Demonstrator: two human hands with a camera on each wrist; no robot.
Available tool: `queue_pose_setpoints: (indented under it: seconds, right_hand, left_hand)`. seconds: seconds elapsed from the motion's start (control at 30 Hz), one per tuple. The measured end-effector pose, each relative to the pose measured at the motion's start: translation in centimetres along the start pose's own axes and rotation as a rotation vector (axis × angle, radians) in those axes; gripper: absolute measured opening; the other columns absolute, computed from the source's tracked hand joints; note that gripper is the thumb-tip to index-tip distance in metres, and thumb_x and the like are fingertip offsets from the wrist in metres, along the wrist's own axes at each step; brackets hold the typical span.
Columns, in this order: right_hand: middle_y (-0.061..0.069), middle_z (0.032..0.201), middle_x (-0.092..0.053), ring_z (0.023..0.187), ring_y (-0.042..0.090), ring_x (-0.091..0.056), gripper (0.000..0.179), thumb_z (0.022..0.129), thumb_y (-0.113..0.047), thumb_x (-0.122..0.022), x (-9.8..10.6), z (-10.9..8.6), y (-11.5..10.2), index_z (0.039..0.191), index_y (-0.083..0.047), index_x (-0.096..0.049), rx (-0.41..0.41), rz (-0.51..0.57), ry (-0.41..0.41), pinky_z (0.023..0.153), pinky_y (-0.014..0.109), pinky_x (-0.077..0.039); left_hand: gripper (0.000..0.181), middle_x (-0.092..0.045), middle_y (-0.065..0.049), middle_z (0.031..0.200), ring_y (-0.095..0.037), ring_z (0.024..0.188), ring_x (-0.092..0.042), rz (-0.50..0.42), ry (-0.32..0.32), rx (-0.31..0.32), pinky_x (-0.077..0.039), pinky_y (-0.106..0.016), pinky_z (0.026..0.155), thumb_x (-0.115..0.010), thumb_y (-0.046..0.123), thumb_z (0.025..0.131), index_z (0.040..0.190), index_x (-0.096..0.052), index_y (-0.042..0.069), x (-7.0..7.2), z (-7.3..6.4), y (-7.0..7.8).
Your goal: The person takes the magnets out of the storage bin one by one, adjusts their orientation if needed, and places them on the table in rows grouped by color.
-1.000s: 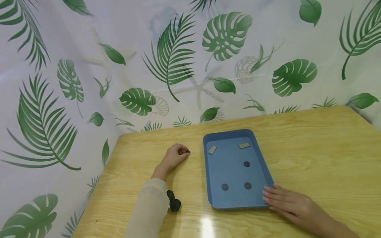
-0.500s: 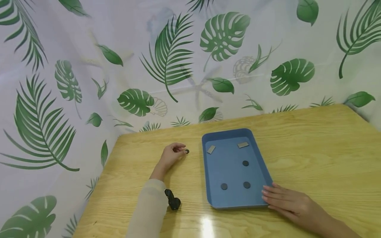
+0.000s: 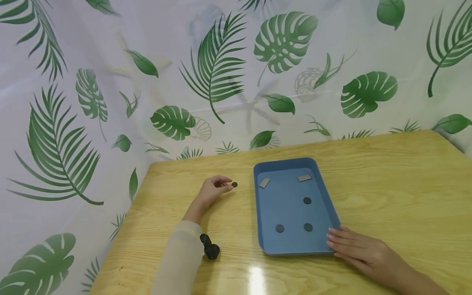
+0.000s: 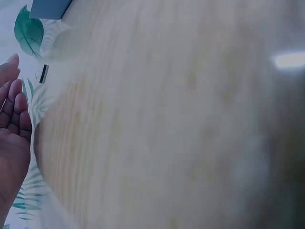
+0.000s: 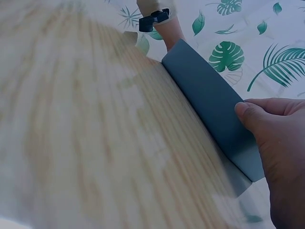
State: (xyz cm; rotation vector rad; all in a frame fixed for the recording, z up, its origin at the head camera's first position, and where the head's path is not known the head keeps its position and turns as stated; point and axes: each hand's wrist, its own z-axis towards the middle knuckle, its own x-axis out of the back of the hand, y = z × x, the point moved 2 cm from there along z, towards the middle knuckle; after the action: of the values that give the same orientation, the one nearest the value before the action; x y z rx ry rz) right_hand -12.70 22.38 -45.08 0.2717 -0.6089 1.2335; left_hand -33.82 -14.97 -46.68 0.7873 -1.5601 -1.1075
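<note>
My left hand (image 3: 214, 190) hovers over the wooden table left of the tray, its thumb and fingers extended with a gap between them. Just off its fingertips is a small dark disc (image 3: 234, 184), seen apart from the fingers as a thin dark piece (image 4: 44, 74) in the left wrist view. My right hand (image 3: 363, 252) holds the near right corner of a shallow blue tray (image 3: 262, 237), fingers over the rim and thumb (image 5: 248, 112) against the outer wall. Inside lie several dark discs (image 3: 307, 227) and two grey rectangular pieces (image 3: 304, 178).
A black wrist camera (image 3: 211, 248) is strapped to the left sleeve (image 3: 180, 258). Behind the wood-grain table (image 3: 398, 184) hangs a white cloth (image 3: 228, 135) printed with green leaves, which also runs down the left side.
My left fingers have parted from the dark disc, which they pinched before; it now shows beyond the fingertips. The right hand stays at the tray's corner. The head view has shifted slightly.
</note>
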Motion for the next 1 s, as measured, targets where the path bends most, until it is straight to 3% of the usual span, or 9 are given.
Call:
queue_pose_setpoints:
  seconds: [0.53, 0.7, 0.87, 1.0]
  right_hand:
    - [0.009, 0.121, -0.064, 0.126, 0.014, -0.05, 0.031, 0.096, -0.02, -0.055, -0.1, 0.1, 0.2, 0.102, 0.007, -0.071, 0.03, 0.044, 0.031, 0.104, 0.021, -0.035]
    - [0.009, 0.121, -0.064, 0.127, 0.014, -0.049, 0.032, 0.097, -0.02, -0.055, -0.1, 0.1, 0.1, 0.101, 0.007, -0.071, 0.031, 0.042, 0.03, 0.104, 0.021, -0.034]
    - [0.009, 0.122, -0.063, 0.127, 0.015, -0.049, 0.031, 0.097, -0.018, -0.054, -0.1, 0.2, 0.1, 0.102, 0.008, -0.07, 0.046, 0.055, 0.038, 0.105, 0.022, -0.035]
    - [0.013, 0.119, -0.065, 0.126, 0.016, -0.05, 0.029, 0.096, -0.016, -0.055, -0.1, 0.5, 0.1, 0.101, 0.009, -0.07, 0.071, 0.075, 0.064, 0.105, 0.023, -0.035]
  left_hand:
    - [0.036, -0.064, -0.005, 0.097, -0.016, 0.088, -0.057, 0.053, -0.225, -0.158, -0.048, -0.026, 0.076, -0.065, 0.011, 0.09, 0.121, -0.06, -0.006, -1.4, -2.0, 3.0]
    - [0.035, -0.062, -0.001, 0.094, -0.015, 0.087, -0.056, 0.08, -0.293, -0.179, -0.045, -0.027, 0.074, -0.066, 0.013, 0.089, 0.12, -0.062, -0.002, -2.3, -2.4, 3.8]
    - [0.037, -0.062, 0.002, 0.094, -0.013, 0.089, -0.057, 0.03, -0.338, -0.226, -0.046, -0.027, 0.075, -0.067, 0.017, 0.089, 0.12, -0.062, -0.001, -3.3, -2.8, 4.8]
    - [0.037, -0.062, -0.007, 0.099, -0.013, 0.091, -0.057, 0.001, -0.394, -0.277, -0.047, -0.027, 0.077, -0.067, 0.016, 0.089, 0.12, -0.062, -0.002, -4.5, -3.6, 6.0]
